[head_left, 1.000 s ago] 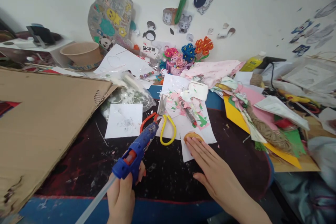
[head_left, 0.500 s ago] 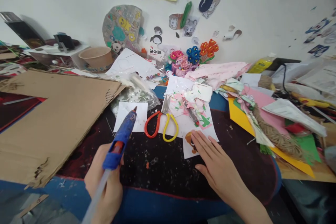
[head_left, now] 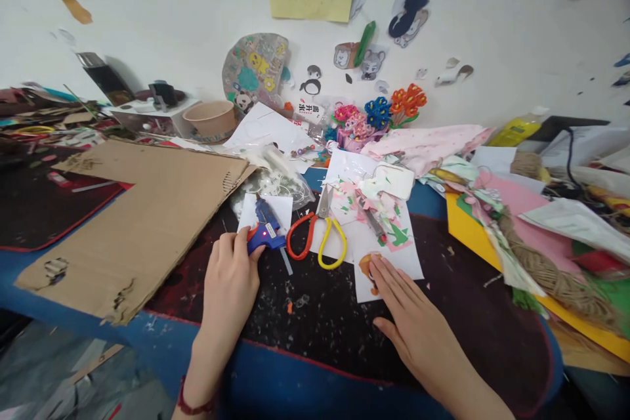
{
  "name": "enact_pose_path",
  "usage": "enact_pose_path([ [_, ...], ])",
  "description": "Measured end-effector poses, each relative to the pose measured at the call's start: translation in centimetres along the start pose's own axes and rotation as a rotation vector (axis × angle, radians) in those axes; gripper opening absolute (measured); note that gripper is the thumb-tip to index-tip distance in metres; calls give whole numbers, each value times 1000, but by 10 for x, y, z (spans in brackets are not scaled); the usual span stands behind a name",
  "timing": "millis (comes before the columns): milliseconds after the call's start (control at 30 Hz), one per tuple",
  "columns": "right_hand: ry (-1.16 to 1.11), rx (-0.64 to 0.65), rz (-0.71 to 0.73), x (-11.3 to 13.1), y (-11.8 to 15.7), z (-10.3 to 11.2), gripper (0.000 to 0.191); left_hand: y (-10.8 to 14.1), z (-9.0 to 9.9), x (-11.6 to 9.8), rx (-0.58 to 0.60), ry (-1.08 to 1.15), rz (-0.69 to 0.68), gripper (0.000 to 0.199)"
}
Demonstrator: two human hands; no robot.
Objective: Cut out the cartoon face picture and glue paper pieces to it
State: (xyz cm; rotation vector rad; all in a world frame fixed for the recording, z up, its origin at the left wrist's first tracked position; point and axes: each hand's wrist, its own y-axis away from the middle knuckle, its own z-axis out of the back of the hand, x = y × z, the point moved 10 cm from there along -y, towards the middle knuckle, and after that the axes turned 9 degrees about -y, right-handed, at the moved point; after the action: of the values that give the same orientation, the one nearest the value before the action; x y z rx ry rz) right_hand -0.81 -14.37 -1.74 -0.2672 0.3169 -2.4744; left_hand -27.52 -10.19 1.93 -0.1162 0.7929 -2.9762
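Note:
My left hand (head_left: 230,282) has its fingers closed on the handle end of a blue glue gun (head_left: 266,231). The gun is low on its side over a white paper square (head_left: 282,207), nozzle pointing away from me, a small red light showing on its body. A clear glue stick (head_left: 286,261) pokes out behind it. My right hand (head_left: 411,321) lies flat, fingertips on a small white paper with a brown cartoon figure (head_left: 365,285), partly covered by the fingers. Between the hands rest scissors (head_left: 331,243) with one red and one yellow handle loop.
A large cardboard sheet (head_left: 162,210) lies on the left. Paper scraps (head_left: 396,233) and a cutter cover white sheets at the centre. Behind stand beaded flowers (head_left: 378,111) and a tan bowl (head_left: 209,119). Coloured paper, twine (head_left: 556,275) and cloth crowd the right side.
My left hand has brought the glue gun down from upright in the air onto the white paper square. My right hand stays flat on the picture. The view has shifted slightly left.

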Motion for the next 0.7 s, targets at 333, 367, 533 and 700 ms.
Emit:
enact_pose_path([
  [333,-207,-318,-431,-71,14,48,39,-1,41,-78,-5,165,-237,22],
  [367,-241,-289,-460,-77,10,45,38,-1,38,-103,60,208,-326,20],
  [533,-368,-103,-459,-91,-15,25,37,-9,19,-196,221,212,-628,34],
  [700,-456,-25,-448,-97,-20,15,28,-22,1,-218,364,276,-714,44],
])
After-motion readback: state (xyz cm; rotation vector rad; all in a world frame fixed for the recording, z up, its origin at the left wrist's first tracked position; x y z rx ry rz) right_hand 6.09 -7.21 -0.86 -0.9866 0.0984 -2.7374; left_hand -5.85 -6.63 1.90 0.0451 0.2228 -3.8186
